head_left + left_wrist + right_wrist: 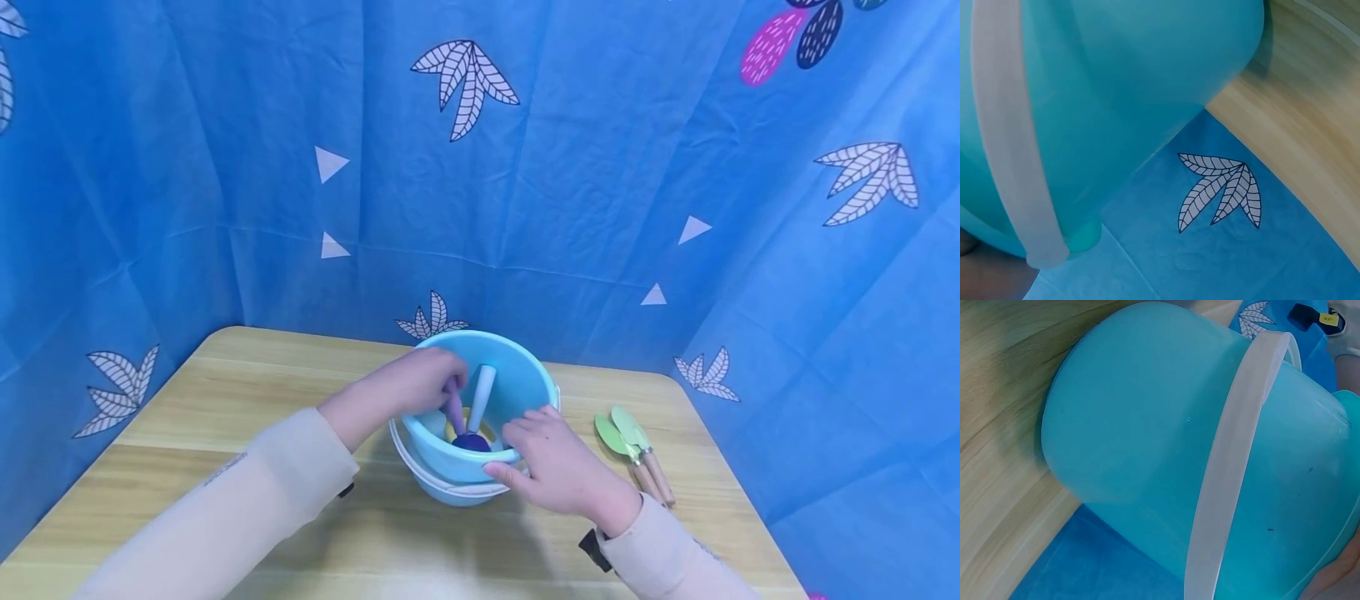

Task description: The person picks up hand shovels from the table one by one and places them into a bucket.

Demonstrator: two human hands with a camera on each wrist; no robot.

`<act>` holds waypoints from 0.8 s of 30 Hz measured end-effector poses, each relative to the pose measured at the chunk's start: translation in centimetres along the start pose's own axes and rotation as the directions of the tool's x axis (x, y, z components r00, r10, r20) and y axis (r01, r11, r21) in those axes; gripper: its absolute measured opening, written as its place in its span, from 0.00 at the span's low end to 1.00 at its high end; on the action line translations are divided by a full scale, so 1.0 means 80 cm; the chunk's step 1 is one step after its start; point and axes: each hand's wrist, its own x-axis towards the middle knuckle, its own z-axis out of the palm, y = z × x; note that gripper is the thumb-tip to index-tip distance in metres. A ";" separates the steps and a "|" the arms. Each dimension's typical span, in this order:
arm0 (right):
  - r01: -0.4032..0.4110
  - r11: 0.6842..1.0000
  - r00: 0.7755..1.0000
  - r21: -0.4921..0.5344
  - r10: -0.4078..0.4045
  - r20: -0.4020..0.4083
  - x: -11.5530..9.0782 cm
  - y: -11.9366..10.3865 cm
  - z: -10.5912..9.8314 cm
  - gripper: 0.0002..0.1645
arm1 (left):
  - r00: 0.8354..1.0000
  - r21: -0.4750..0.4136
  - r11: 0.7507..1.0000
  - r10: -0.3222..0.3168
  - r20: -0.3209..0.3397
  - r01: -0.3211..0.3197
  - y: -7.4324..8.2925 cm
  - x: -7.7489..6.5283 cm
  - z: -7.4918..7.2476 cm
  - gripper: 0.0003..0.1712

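A light blue bucket [525, 379] with a white carrying handle [1225, 469] stands upright on the table. My left hand [429, 379] reaches over its rim and grips the purple handle [453, 407] of a toy tool whose dark blue-purple head [471, 442] lies low in the bucket; the tool's exact kind is hidden. Beside it a pale blue handle [482, 398] leans inside, and a yellow piece [489, 429] shows at the bottom. On the near right side, my right hand [558, 462] grips the bucket's rim, thumb outside and fingers over the edge.
Two small green trowels [628, 432] with wooden handles lie side by side on the table, right of the bucket. A patterned blue cloth [480, 208] hangs behind and around the wooden table [187, 475].
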 end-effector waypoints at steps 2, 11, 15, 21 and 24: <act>0.000 1.000 1.000 0.001 0.000 0.000 0.000 0.000 -0.001 0.26 | 1.000 -0.007 1.000 0.012 -0.009 -0.012 -0.001 0.003 0.001 0.17; 0.011 1.000 1.000 -0.004 -0.011 -0.007 -0.001 0.000 0.000 0.26 | 1.000 -0.085 0.996 0.028 0.000 -0.028 0.005 0.012 0.007 0.12; 0.010 1.000 1.000 -0.003 -0.010 -0.007 -0.002 0.000 0.000 0.27 | 0.999 -0.028 0.999 0.041 -0.022 -0.042 0.009 0.015 0.010 0.08; 0.016 1.000 1.000 -0.010 -0.016 -0.013 -0.002 0.001 0.000 0.26 | 0.998 0.066 0.997 0.041 -0.041 -0.038 0.008 0.021 0.015 0.09; 0.017 1.000 1.000 -0.014 -0.018 -0.013 -0.001 0.001 -0.001 0.26 | 0.999 0.087 0.996 0.026 -0.036 -0.023 0.009 0.022 0.016 0.09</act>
